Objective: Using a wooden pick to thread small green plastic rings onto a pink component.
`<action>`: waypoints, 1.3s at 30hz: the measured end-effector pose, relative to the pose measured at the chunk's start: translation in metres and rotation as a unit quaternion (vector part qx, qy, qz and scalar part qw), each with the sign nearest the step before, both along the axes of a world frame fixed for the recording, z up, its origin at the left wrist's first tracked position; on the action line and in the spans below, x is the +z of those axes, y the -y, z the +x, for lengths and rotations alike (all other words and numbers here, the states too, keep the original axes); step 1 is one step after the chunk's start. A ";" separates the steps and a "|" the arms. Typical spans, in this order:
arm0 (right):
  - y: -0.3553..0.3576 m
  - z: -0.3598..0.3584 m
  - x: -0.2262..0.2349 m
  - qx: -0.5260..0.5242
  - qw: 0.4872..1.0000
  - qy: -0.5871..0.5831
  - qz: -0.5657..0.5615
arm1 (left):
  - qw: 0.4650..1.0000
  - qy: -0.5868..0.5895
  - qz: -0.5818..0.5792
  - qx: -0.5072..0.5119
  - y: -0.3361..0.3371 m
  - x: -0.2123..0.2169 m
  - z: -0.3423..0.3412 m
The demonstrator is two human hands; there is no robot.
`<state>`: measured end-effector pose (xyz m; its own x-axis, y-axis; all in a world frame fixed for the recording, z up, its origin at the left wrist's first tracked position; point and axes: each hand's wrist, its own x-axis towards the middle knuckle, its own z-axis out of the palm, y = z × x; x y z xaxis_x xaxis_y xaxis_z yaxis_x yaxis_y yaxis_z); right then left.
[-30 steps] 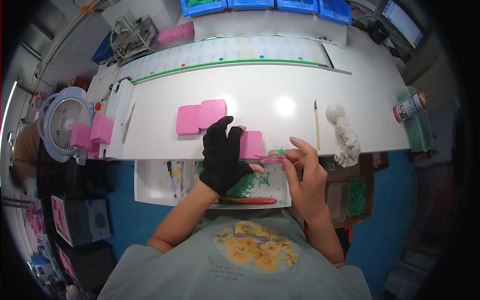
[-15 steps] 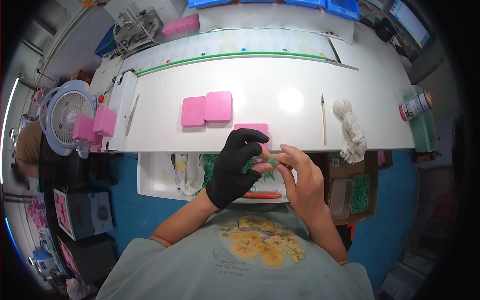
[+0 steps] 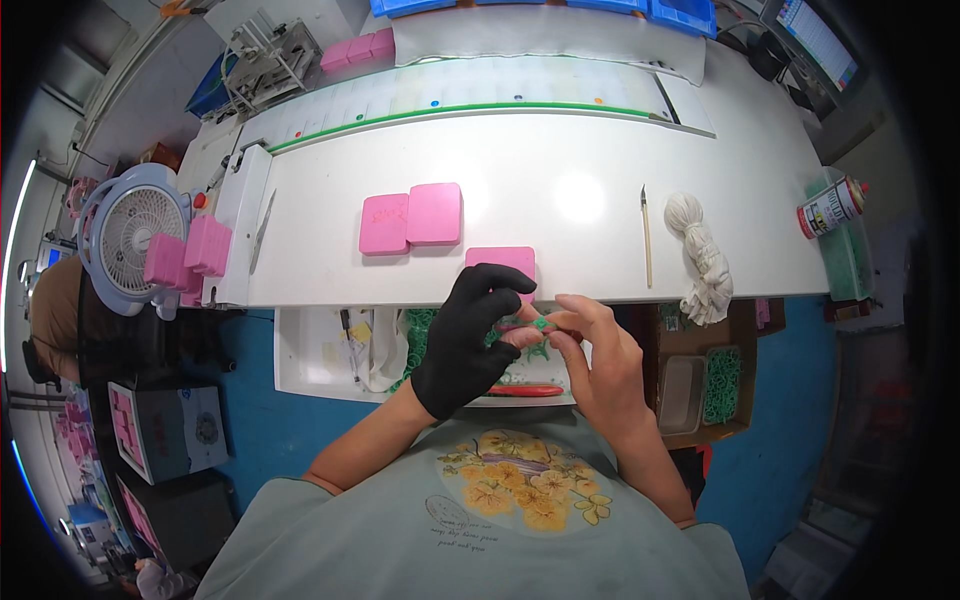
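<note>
My left hand (image 3: 462,338) wears a black glove with the thumb tip and a fingertip bare. Its fingers pinch one side of a small green piece (image 3: 541,323), held over the open drawer (image 3: 298,365) at the table's front edge. From the other side, the thumb and fingers of my bare right hand (image 3: 607,368) close on the same piece. The fingers hide much of it, and its exact kind is unclear. Just beyond my gloved hand lies a pink block (image 3: 500,256). Below the hands, the drawer holds loose green pieces (image 3: 418,335) and a red tool (image 3: 526,390).
Two more pink blocks (image 3: 434,213) lie side by side on the white table (image 3: 560,160). A thin brush (image 3: 647,240) and a white cloth bundle (image 3: 700,255) lie to the right, near a spray can (image 3: 832,208). At left stands a fan (image 3: 140,235). A strip with coloured dots (image 3: 435,104) runs across the back.
The coloured dots on the back strip have slid left. Both hands keep nearly the same pose around the green piece, with slight finger shifts. A person at far left has moved a little.
</note>
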<state>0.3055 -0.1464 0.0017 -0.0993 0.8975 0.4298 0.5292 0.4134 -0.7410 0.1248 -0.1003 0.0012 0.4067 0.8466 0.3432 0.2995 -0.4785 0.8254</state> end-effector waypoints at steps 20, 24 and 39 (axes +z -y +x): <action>0.003 0.000 -0.004 -0.003 0.997 -0.053 -0.061 | 0.995 0.019 -0.089 -0.034 0.002 0.001 -0.004; 0.004 0.003 -0.003 0.001 0.990 -0.089 -0.106 | 0.983 0.069 -0.162 -0.059 0.001 0.000 -0.008; 0.000 -0.003 -0.003 -0.013 0.986 -0.133 -0.098 | 0.971 0.089 -0.202 -0.090 0.005 -0.001 -0.011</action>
